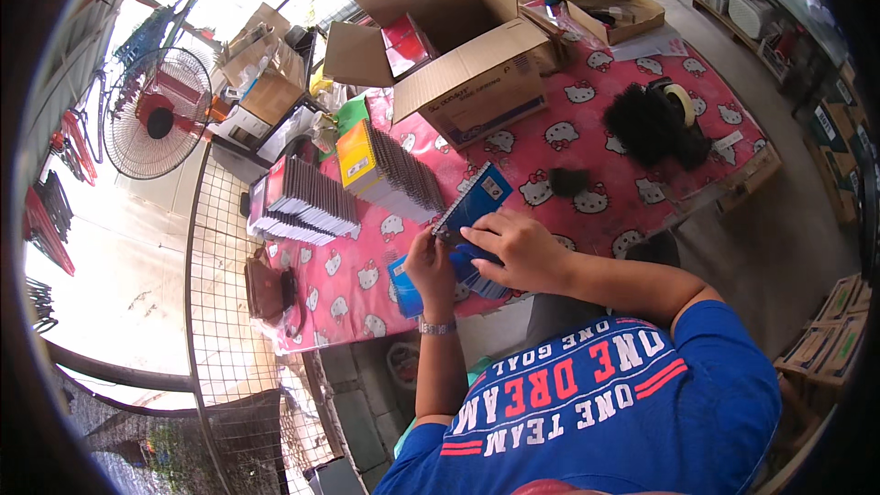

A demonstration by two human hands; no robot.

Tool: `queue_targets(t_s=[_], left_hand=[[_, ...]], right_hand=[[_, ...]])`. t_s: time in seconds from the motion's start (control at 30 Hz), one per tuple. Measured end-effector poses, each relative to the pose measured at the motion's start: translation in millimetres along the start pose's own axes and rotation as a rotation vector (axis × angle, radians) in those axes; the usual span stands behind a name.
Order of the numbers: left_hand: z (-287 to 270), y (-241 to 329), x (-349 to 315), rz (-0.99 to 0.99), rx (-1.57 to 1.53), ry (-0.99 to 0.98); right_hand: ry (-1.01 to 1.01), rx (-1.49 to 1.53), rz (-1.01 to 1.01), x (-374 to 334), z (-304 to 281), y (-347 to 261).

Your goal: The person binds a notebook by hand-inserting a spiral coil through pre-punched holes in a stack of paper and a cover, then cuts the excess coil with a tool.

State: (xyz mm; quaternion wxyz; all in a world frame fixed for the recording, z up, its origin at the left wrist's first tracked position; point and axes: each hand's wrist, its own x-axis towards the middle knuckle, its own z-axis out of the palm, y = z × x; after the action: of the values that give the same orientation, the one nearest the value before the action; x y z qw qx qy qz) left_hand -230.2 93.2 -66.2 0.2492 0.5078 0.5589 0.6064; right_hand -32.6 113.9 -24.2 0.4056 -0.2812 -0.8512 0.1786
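A blue spiral notebook (484, 197) is raised at a tilt above the table's near edge. My left hand (431, 266) is closed on its wire-bound side, near the lower end. From the right, my right hand (527, 252) grips the notebook's lower part, its thumb and forefinger spread around the edge. More blue notebooks (404, 290) lie beneath my hands, partly hidden by them. Beyond my left hand stands a leaning stack of spiral notebooks with yellow covers (385, 174). Farther left is another stack with pinkish-red covers (302, 202).
A pink patterned cloth (368, 275) covers the table. An open cardboard box (486, 96) stands at the back, with a shallow box (610, 11) to its right. A black fuzzy bundle (642, 124) and tape roll (679, 104) lie right. A brown pouch (266, 284) sits left.
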Motion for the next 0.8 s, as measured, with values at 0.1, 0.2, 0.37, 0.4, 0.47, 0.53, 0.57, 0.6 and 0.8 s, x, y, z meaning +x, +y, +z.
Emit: queue_targets(t_s=[0.1, 0.2, 0.37, 0.4, 0.47, 0.53, 0.57, 0.6, 0.8], left_hand=[[-4, -5, -1, 0.144, 0.289, 0.040], [-6, 4, -3, 0.330, 0.331, 0.192], [-59, 44, 26, 0.541, 0.586, 0.271], [-81, 47, 31, 0.563, 0.640, 0.245], [-89, 54, 47, 0.554, 0.751, 0.192], [-100, 27, 57, 0.263, 0.994, 0.007], [-103, 0, 61, 0.245, 1.115, -0.092], [-108, -33, 61, 0.138, 1.184, -0.125], [-103, -110, 38, 0.066, 1.145, -0.157]], right_hand=[[-0.183, 0.589, 0.337, 4, 0, 1], [-0.311, 1.155, 0.575, 1, 2, 2], [0.033, 0.362, 0.314, -30, -19, 54], [0.100, 0.230, 0.365, -46, -17, 76], [-0.005, -0.047, 0.581, -105, -3, 139], [-0.199, -0.160, 0.581, -134, 0, 151], [-0.384, -0.276, 0.565, -140, 2, 152], [-0.390, -0.269, 0.554, -138, 6, 151], [-0.031, -0.541, 0.536, -87, -34, 220]])
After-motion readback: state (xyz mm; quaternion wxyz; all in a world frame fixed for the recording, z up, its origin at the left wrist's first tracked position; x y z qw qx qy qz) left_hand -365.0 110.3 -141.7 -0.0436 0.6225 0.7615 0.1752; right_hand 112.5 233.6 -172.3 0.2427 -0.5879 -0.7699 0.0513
